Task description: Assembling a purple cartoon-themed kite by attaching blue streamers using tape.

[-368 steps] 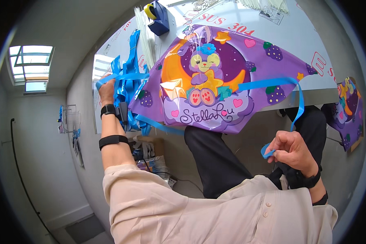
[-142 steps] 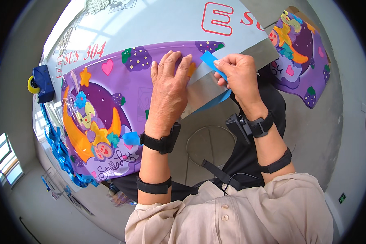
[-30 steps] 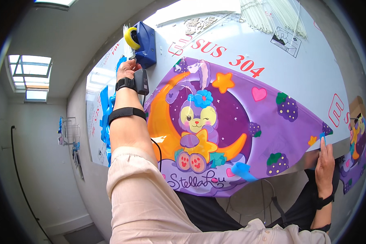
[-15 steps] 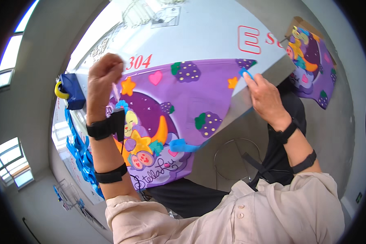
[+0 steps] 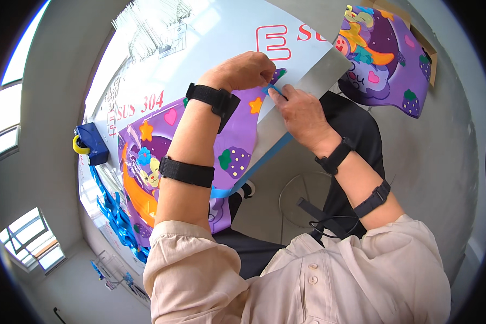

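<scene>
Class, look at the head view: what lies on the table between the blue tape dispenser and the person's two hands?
The purple cartoon kite sheet spreads between the blue tape dispenser and the left hand and right hand, which pinch a blue ribbon at its corner.

White table top (image 5: pixel 221 38) with red printing runs from upper centre of frame down to left edge. Purple cartoon kite (image 5: pixel 162 156) lies flat on it, centre left, lower part hanging over near edge. Blue tape dispenser (image 5: pixel 90 143) with yellow roll sits at left. Bunch of blue ribbon strips (image 5: pixel 113 210) at lower left. Bundle of thin white rods (image 5: pixel 151 24) on printed sheet, top centre.
</scene>
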`<state>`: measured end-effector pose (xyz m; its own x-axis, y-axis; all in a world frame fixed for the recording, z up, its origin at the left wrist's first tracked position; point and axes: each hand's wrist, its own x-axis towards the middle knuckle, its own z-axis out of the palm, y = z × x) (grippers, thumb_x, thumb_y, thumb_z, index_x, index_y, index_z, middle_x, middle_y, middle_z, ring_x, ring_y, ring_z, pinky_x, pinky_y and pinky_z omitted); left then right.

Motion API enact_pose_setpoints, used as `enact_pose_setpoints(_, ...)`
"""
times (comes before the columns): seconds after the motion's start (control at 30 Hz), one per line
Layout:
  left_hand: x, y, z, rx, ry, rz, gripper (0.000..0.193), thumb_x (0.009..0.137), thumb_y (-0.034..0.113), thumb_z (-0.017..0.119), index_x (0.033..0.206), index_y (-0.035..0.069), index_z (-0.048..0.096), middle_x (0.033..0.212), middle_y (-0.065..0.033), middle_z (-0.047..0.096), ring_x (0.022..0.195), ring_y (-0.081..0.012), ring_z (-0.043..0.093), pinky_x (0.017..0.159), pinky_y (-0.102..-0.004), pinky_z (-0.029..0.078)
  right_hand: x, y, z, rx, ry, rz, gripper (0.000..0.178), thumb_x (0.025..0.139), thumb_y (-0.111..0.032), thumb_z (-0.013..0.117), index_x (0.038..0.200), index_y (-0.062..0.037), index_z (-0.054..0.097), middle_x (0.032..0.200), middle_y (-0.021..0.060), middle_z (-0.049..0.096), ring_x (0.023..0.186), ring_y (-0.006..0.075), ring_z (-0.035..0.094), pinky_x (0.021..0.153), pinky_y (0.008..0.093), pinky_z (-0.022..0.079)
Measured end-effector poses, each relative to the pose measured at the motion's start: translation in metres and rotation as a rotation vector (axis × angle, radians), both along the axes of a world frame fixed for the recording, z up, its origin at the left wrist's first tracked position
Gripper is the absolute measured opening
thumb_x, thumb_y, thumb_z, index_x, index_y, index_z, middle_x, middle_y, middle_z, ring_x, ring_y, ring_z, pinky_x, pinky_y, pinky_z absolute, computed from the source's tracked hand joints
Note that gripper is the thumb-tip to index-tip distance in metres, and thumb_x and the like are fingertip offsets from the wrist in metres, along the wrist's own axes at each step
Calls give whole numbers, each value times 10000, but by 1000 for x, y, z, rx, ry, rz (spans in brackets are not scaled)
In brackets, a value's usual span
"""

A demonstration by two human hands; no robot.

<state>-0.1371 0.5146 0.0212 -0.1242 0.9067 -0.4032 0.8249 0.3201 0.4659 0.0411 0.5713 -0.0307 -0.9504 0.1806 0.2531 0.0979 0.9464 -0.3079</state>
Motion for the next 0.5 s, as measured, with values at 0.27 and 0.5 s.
enact_pose_setpoints(0.27,2,3,-9,-37,29,-22,97,710,63,570,780,21,623,681,-114,592,633,-225,547,603,-334,443,-1,1,1,-55,-62,-10,413,715,12,530,1123,-38,576,808,93,517,725,260,574,631,358,479)
enact_pose_setpoints(0.5,4,-1,-21,42,67,30,105,722,63,574,803,16,622,715,-133,610,674,-265,573,635,-344,452,-2,0,0,39,18,-4,189,802,-85,539,973,-35,605,743,63,540,678,211,601,563,341,490)
